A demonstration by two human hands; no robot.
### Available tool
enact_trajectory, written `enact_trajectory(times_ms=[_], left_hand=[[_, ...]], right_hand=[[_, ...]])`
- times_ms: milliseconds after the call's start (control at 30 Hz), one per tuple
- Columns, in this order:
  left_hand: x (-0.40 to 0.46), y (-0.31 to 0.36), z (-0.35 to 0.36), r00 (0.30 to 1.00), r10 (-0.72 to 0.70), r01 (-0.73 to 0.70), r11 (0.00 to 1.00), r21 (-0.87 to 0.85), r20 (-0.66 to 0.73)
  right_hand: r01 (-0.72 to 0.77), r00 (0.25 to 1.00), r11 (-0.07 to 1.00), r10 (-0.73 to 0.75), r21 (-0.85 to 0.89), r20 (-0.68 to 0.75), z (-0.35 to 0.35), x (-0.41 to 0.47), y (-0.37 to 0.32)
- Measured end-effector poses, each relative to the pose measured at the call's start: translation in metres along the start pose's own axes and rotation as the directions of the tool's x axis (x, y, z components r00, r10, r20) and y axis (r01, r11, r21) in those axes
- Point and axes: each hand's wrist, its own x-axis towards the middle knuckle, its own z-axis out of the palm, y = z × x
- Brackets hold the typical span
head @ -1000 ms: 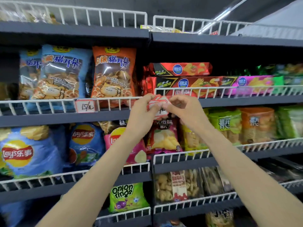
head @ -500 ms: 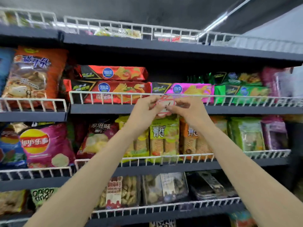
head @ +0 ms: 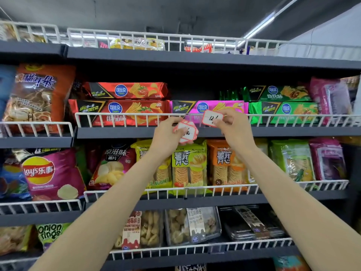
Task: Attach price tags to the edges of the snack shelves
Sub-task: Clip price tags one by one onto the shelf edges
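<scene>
Overhead grey ceiling, dark snack shelves [head: 195, 132], left hand [head: 166, 135] gripping tag stack [head: 186, 132], right hand [head: 232, 126] pinching price tag [head: 212, 118]

Right hand [head: 232, 126] pinching a single red-bordered price tag [head: 212, 118] marked "12" against the white wire rail [head: 125, 114] at the front edge of the snack shelf [head: 117, 132]. Left hand [head: 168, 133], just beside it, grips a stack of tags [head: 186, 132] before the shelf edge. Pink chip pack [head: 195, 107] behind the rail.

bright ceiling strip light [head: 259, 26], glare on foil packets [head: 125, 112], wide-angle edge bending.
</scene>
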Motion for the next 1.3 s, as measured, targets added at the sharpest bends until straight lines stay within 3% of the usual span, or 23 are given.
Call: enact_trajectory(times_ms=[233,400,633,733,900,967,1100,1300], left_hand=[[0.009,0.008,0.009,0.990,0.023,-0.046,0.985,0.167,0.138],[0.012,0.003,0.011,0.999,-0.006,-0.001,0.992,0.129,0.050],[0.011,0.001,0.011,0.990,-0.008,-0.005,0.996,0.092,0.143],[0.008,-0.006,0.008,0.983,-0.049,0.052,0.999,-0.007,0.177],[0.005,-0.015,0.004,0.982,-0.058,0.066,0.997,-0.038,0.179],[0.005,-0.016,0.003,0.982,-0.062,0.070,0.997,-0.038,0.180],[0.006,-0.015,0.000,0.980,-0.061,0.070,0.997,-0.043,0.190],[0.011,-0.016,-0.003,0.978,-0.059,0.066,0.997,-0.028,0.199]], right_hand=[[0.066,0.998,0.996,-0.067,-0.064,-0.007,0.002,0.002,0.001],[0.064,0.998,0.994,-0.065,-0.091,-0.004,0.001,0.003,0.000],[0.122,0.991,0.974,-0.130,-0.190,-0.033,0.006,0.014,0.002],[0.153,0.984,0.967,-0.168,-0.203,-0.058,0.009,0.017,-0.002],[0.228,0.967,0.958,-0.243,-0.173,-0.074,0.010,0.020,-0.012],[0.278,0.950,0.928,-0.304,-0.246,-0.072,0.012,0.022,-0.014],[0.377,0.911,0.822,-0.413,-0.426,0.009,0.012,0.030,-0.016],[0.413,0.905,0.751,-0.400,-0.516,0.143,0.009,0.040,-0.012]])
